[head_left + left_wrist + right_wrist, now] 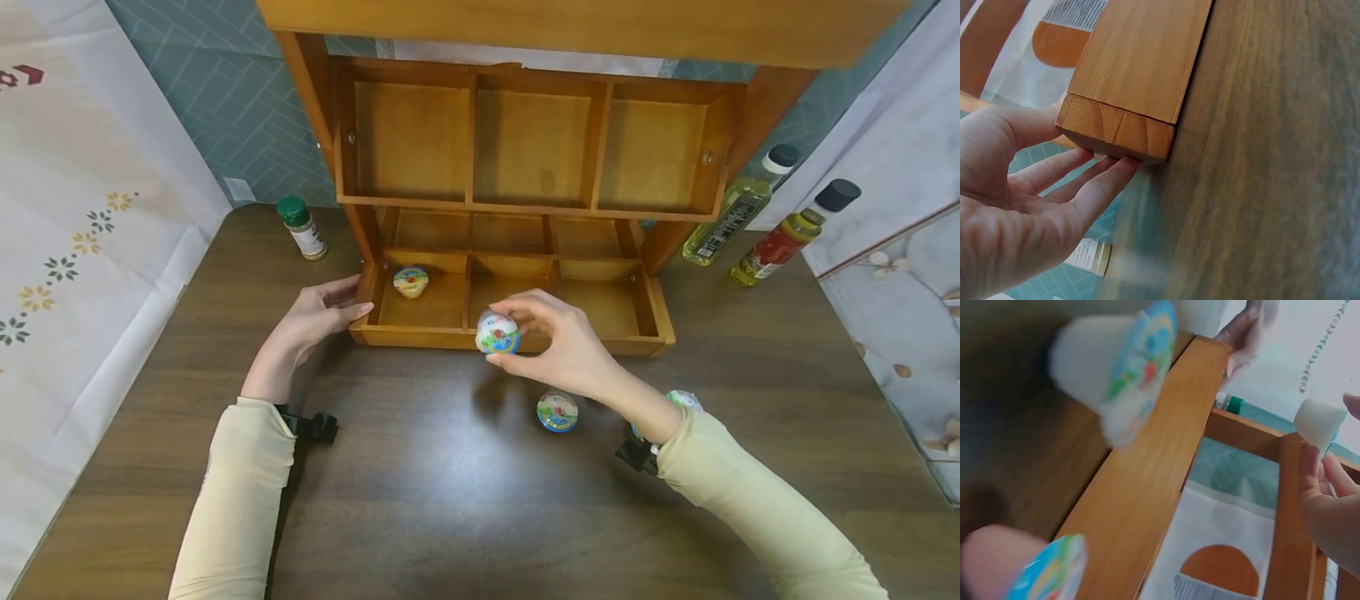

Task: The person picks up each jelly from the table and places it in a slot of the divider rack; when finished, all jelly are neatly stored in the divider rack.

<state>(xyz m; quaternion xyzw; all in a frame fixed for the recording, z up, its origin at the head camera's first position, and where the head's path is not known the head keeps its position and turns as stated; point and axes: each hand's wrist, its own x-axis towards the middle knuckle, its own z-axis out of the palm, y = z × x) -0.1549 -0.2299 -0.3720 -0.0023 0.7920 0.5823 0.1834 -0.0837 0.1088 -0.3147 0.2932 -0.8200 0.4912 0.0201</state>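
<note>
My right hand (pixel 558 342) pinches a small cup with a colourful lid (pixel 497 333) between thumb and fingers, just in front of the middle compartment of the wooden rack's bottom tray (pixel 427 336). In the right wrist view the pinched cup (pixel 1319 422) looks whitish. My left hand (pixel 318 317) grips the left end of that tray; the left wrist view shows thumb and fingers of the hand (pixel 1041 187) around its corner (pixel 1116 128). A yellowish cup (pixel 411 282) lies in the left compartment. Another lidded cup (pixel 557 412) rests on the table, and one more (pixel 684 400) is partly behind my right forearm.
Upper trays (pixel 536 142) of the rack rise behind the bottom one. A green-capped spice jar (pixel 303 229) stands to the left of the rack. Two oil bottles, one greenish (pixel 731 215) and one with a red label (pixel 787 242), stand on the right.
</note>
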